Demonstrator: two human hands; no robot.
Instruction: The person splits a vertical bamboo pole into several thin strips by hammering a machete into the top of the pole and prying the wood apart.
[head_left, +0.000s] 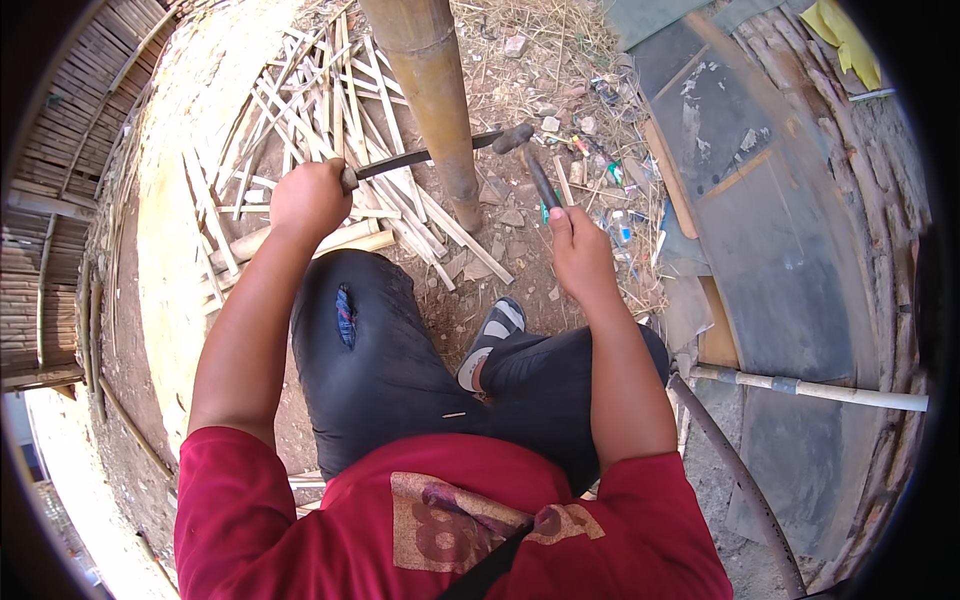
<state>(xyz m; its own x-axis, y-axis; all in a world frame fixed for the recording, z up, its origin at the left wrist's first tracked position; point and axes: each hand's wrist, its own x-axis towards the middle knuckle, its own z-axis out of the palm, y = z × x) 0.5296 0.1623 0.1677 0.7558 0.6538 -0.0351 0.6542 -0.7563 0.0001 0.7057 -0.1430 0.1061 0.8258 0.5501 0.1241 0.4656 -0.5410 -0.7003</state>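
At 10 o'clock the left hand (312, 198) closes round the handle of the knife (395, 163). Its blade points between 2 and 3, crossing the pole (430, 80) near 12; I cannot tell whether behind or through it. At 2 the right hand (583, 255) grips the hammer (542, 182), head beside the blade tip. Strips (340, 100) lie toward 11.

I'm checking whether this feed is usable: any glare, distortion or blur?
Head view: glare whitens the sunlit pale dirt ground at left; fisheye distortion bends straight edges near the borders; the long dark metal blade and thick brown bamboo pole look reasonably sharp.
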